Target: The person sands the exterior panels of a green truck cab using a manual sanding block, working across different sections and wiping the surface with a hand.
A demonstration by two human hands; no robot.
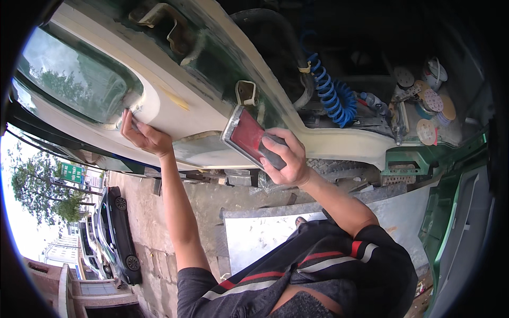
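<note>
My right hand [286, 159] is closed around the dark grip of a sanding block [245, 133] with a red face and a pale, dusty edge. The block is tilted in front of the cream and green vehicle body; whether it touches the panel, I cannot tell. My left hand [144, 136] reaches up to the cream panel [154, 108] at the lower corner of a window [79, 79]. Its fingers are stretched out and slightly bent, with the fingertips by the window's edge. Scuffed, pale filler shows around that corner.
A metal bracket [246, 93] juts from the door frame. Blue coiled hose [334, 95] lies inside the vehicle at right, beside several round sanding discs [432, 100] and a white tub [436, 73]. A green step [403, 164] sits below. Parked cars [114, 233] stand at left.
</note>
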